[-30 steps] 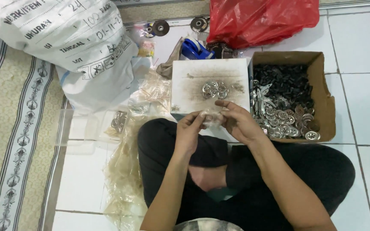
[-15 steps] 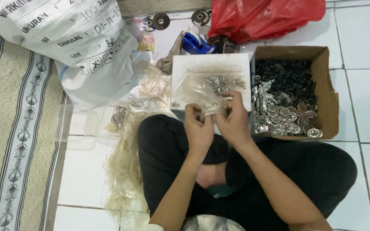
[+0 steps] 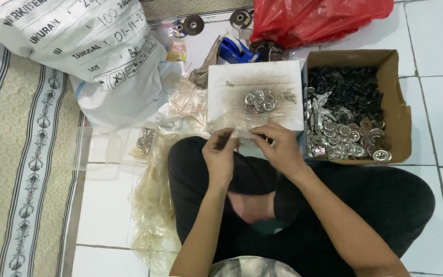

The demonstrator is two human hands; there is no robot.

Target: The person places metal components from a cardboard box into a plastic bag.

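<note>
A small clear plastic bag (image 3: 242, 134) is pinched between both hands, the left hand (image 3: 220, 154) and the right hand (image 3: 279, 146), just above the lap. Right behind it, a pile of shiny metal discs (image 3: 260, 100) is kept on a white board (image 3: 255, 95). A cardboard box (image 3: 393, 110) of parts is placed beside it on the floor.

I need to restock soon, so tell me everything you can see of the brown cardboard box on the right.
The cardboard box is brown, open-topped and shallow, with a worn, slightly bent rim. It sits flat on the white tiled floor, against the right side of the white box and beside the person's knee. Its far half holds small black parts; its near half holds shiny round metal discs and a few thin metal pieces. A red plastic bag lies just behind it. Neither hand touches it.
</note>
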